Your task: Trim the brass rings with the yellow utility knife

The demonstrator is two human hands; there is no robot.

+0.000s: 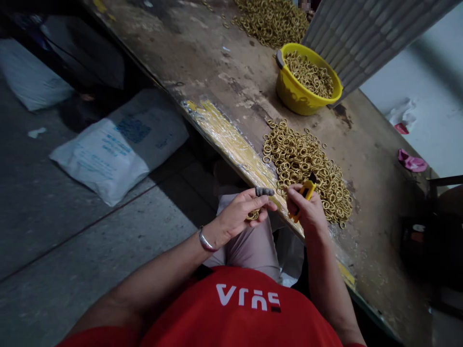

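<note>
Several gold-coloured rings are tucked in the curled fingers of my left hand, held just off the table's edge. A dark grey cover wraps one of its digits. In my right hand is a yellow utility knife, its dark tip pointing up and away from me. One more ring lies by the right fingertips; whether they pinch it I cannot tell. Beyond both hands spreads a heap of similar rings on the worn table.
A yellow tub full of rings stands behind the heap, against a grey corrugated sheet. Farther back is another ring pile. Clear film covers the table's near edge. A white sack lies on the floor, left; a pink cloth sits right.
</note>
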